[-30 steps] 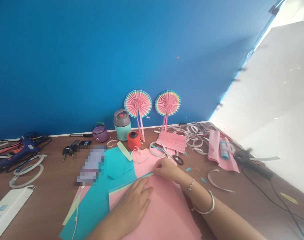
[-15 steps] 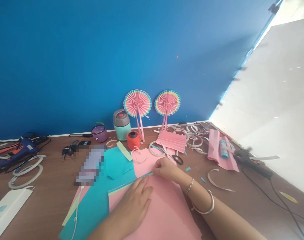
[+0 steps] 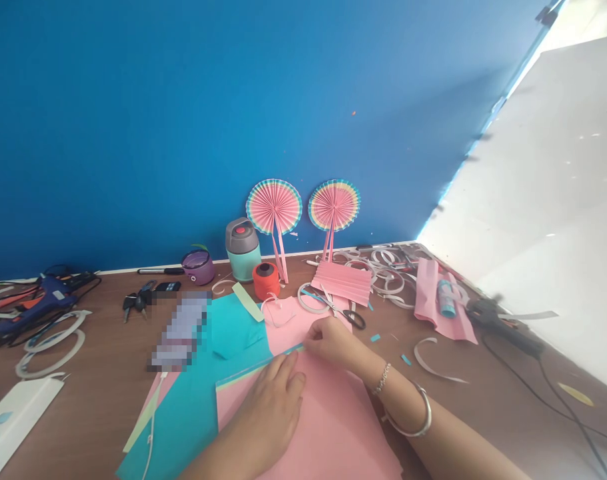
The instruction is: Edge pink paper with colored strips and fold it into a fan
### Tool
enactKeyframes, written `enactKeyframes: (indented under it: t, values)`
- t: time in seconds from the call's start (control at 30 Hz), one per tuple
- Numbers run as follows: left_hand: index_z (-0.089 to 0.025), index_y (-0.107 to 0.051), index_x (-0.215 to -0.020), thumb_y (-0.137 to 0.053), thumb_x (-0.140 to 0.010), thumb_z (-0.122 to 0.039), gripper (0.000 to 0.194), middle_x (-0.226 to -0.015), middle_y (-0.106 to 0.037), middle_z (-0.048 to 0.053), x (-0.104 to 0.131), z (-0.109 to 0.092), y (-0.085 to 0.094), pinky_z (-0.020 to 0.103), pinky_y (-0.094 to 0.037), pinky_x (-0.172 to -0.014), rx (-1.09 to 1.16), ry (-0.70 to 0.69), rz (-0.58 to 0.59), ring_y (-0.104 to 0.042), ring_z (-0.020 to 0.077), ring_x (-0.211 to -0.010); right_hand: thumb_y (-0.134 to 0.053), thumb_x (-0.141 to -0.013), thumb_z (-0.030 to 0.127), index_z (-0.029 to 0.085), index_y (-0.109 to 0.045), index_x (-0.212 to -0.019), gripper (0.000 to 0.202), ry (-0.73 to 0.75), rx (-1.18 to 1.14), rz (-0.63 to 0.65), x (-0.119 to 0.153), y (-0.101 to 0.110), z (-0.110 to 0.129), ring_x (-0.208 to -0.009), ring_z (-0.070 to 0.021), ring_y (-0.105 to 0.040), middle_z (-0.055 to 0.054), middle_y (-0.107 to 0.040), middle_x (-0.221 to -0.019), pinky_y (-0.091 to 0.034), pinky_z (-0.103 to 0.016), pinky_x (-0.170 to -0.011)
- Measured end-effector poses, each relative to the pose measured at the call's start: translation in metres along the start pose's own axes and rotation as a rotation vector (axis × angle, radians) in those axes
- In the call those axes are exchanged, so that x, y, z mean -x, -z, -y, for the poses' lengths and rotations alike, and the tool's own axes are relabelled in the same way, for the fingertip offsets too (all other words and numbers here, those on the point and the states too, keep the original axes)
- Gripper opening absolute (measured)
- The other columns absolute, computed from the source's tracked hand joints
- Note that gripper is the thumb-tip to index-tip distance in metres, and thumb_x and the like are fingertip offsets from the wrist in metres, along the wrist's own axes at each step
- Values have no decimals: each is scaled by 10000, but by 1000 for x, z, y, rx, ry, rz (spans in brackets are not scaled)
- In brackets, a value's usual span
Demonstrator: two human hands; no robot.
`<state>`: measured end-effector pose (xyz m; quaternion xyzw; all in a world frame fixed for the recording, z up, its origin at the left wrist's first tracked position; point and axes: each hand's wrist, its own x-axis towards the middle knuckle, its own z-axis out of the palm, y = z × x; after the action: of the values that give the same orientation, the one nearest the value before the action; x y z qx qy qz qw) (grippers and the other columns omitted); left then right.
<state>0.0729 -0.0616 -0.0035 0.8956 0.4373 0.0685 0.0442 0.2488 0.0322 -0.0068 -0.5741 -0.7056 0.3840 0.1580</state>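
Note:
A large sheet of pink paper (image 3: 333, 413) lies in front of me, with a narrow blue and pale yellow border along its far edge. My left hand (image 3: 276, 397) rests on it, fingers stretched out and fingertips near that border. At the far edge, to the right, my right hand (image 3: 328, 339) pinches the paper's border between bent fingers; the fingertips are partly hidden. Beneath and beyond are blue paper (image 3: 183, 407) and another pink sheet (image 3: 286, 327). Scissors (image 3: 350, 313) with black handles lie just past my right hand, beside a pleated pink strip (image 3: 340, 283).
Two round pleated fans (image 3: 274, 207) lean against the blue wall. Near them stand a teal flask (image 3: 244, 257), an orange container (image 3: 266, 283) and a purple pot (image 3: 198, 268). Curled white strips (image 3: 390, 280) and a glue gun (image 3: 506, 327) lie right; a blue glue gun (image 3: 46, 300) lies left.
Both hands stay nearly in place on the pink paper. My right wrist has dipped slightly and the bangle has shifted a little.

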Motion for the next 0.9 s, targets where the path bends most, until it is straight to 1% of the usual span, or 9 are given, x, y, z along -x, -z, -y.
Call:
enactKeyframes:
  t: [0.13,0.33,0.43,0.5,0.6,0.77,0.83,0.9]
  values:
    - [-98,-557,-1165,-380,-902,-179,327,-1360,-473,211,0,0,-2,513,-421,-974,14,-12,-2,-426,351,-1256,-524,-647,179,139,-596,-597,97,27,35,-13,2,2,5,-568,-116,-506,-18,-639,-614,-332,-202,-496]
    - [-123,-554,-1155,-385,-898,-182,313,-1376,-461,183,2,1,-6,499,-405,-995,20,16,-6,-415,330,-1267,-531,-645,107,129,-614,-572,113,32,155,-49,5,3,12,-577,-114,-510,-26,-653,-605,-316,-200,-505]
    - [-140,-550,-1150,-374,-907,-191,304,-1383,-459,164,3,2,-9,487,-405,-1000,31,19,-24,-410,310,-1272,-537,-673,110,130,-649,-612,129,31,178,-44,7,6,18,-567,-116,-518,-32,-659,-604,-316,-199,-504]
    - [-152,-552,-1136,-374,-907,-192,293,-1389,-455,153,3,1,-8,484,-408,-1001,29,20,-31,-410,301,-1273,-526,-702,120,132,-664,-636,154,26,190,-31,9,8,22,-546,-120,-516,-30,-642,-559,-309,-202,-497]
    - [-140,-555,-1132,-388,-899,-181,290,-1376,-465,167,1,0,-5,484,-412,-996,14,17,-24,-415,313,-1269,-525,-727,127,134,-673,-645,170,41,231,-38,11,10,25,-543,-125,-518,-31,-630,-535,-305,-209,-509]
    - [-122,-548,-1152,-394,-889,-164,308,-1373,-462,187,0,-1,-3,477,-421,-991,-55,7,39,-422,324,-1266,-538,-737,143,147,-676,-645,166,70,300,-95,8,12,18,-581,-126,-527,-39,-665,-621,-300,-217,-533]
    - [-125,-543,-1159,-392,-883,-153,316,-1369,-466,189,1,-1,-5,491,-427,-983,-66,3,26,-432,328,-1258,-544,-738,155,152,-672,-646,158,91,297,-109,5,13,12,-596,-125,-534,-36,-673,-648,-307,-216,-540]
    - [-125,-534,-1172,-389,-880,-148,326,-1369,-467,189,2,0,-8,496,-432,-978,-72,-3,1,-435,329,-1256,-555,-734,175,155,-671,-654,142,100,246,-93,3,15,6,-606,-123,-544,-30,-676,-662,-320,-209,-539]
